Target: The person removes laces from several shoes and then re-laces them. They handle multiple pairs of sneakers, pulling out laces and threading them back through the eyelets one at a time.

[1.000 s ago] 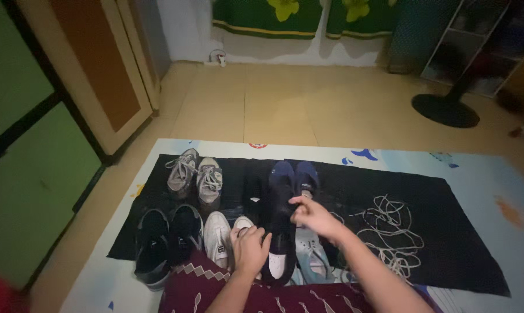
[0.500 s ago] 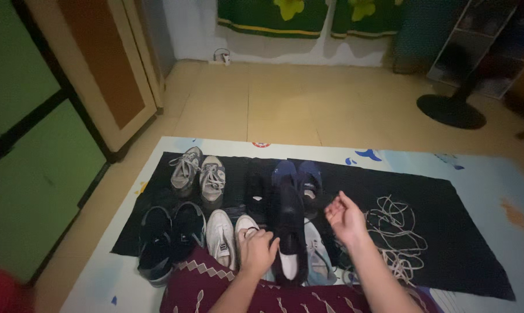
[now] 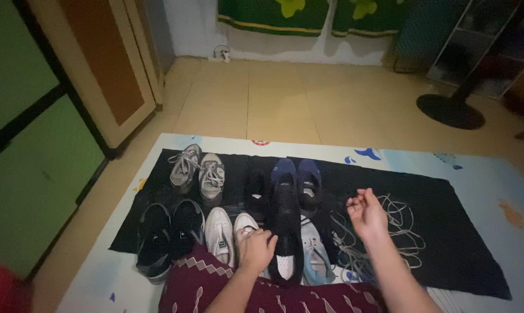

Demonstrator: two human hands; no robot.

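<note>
A black shoe (image 3: 285, 215) with a white end lies lengthwise on the black cloth (image 3: 447, 243), just in front of me. My left hand (image 3: 256, 249) grips its near left side, next to a white pair (image 3: 222, 229). To the shoe's right, my right hand (image 3: 366, 213) is lifted palm up with the fingers curled. Thin pale lace strands (image 3: 344, 243) run down from it toward the shoe. A loose heap of white laces (image 3: 402, 232) lies just right of that hand.
On the cloth also stand a grey laced pair (image 3: 196, 171), a black pair (image 3: 164, 232), a blue pair (image 3: 298, 174) and a pale blue shoe (image 3: 318, 261). A patterned mat (image 3: 493, 174) lies under the cloth. A cupboard (image 3: 94, 69) stands left and a fan base (image 3: 450, 110) far right.
My right hand left the black shoe, swung right and up, opened, then curled with lace strands trailing from it. The left hand stayed put. The black shoe shifted slightly.
</note>
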